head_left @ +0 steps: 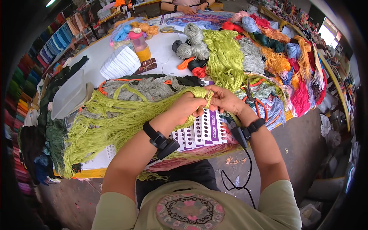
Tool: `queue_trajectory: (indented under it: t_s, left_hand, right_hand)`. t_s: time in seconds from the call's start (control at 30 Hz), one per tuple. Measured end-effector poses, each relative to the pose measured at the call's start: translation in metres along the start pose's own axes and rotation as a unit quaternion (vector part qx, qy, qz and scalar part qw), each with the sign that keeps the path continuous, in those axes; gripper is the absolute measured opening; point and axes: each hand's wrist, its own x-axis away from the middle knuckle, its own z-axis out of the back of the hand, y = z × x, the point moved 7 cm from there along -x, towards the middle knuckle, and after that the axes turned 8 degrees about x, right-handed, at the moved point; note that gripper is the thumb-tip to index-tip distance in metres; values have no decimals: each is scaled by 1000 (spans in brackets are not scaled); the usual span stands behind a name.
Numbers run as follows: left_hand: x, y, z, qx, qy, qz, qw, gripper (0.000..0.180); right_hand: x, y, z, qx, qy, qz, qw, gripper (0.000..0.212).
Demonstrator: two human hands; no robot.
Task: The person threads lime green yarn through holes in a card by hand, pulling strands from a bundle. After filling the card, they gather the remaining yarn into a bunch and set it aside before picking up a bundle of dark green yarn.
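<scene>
A long bundle of yellow-green embroidery thread point(111, 115) spreads leftward over the table. My left hand point(189, 104) is closed around its gathered right end. Just beside it, my right hand point(225, 100) is closed, its fingertips pinching a loop of the same thread at the top of the bundle; some fingertips are hidden. Under my hands lie several white and purple thread cards point(199, 130) with rows of punched holes. More yellow-green thread point(224, 53) lies beyond my right hand. Grey thread point(142, 88) shows behind the bundle.
Orange-handled scissors point(257, 102) lie right of my right hand. At the left stand a clear plastic tub point(71, 96) and dark green thread point(55, 142). Farther back are a pink and yellow bottle point(138, 42), a white cloth point(120, 62) and another person's hands point(188, 9). Multicoloured skeins point(276, 57) cover the right.
</scene>
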Motion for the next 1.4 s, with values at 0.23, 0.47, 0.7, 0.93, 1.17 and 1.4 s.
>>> queue_trajectory:
  t_s: [0.23,0.47,0.7,0.93,1.17,1.4]
  left_hand:
    - [1,-2,-5,-32,47,11,998,22]
    - [2,-6,1,-32,106,-57,992,26]
    - [1,-5,1,-140,111,-119,977,22]
    - [1,-3,-6,-220,102,-104,965,23]
    - [-6,-1,-9,-237,69,-57,967,23]
    - [-10,0,-13,-280,49,-27,958,15]
  right_hand:
    - [1,4,3,4,-8,-17,1000,49]
    - [1,0,3,-18,15,4,1000,57]
    - [0,-1,1,-23,-4,16,1000,60]
    - [-2,-1,0,-8,3,15,1000,48]
    - [1,0,0,-20,-16,21,999,43]
    - [2,6,0,-82,-28,18,996,37]
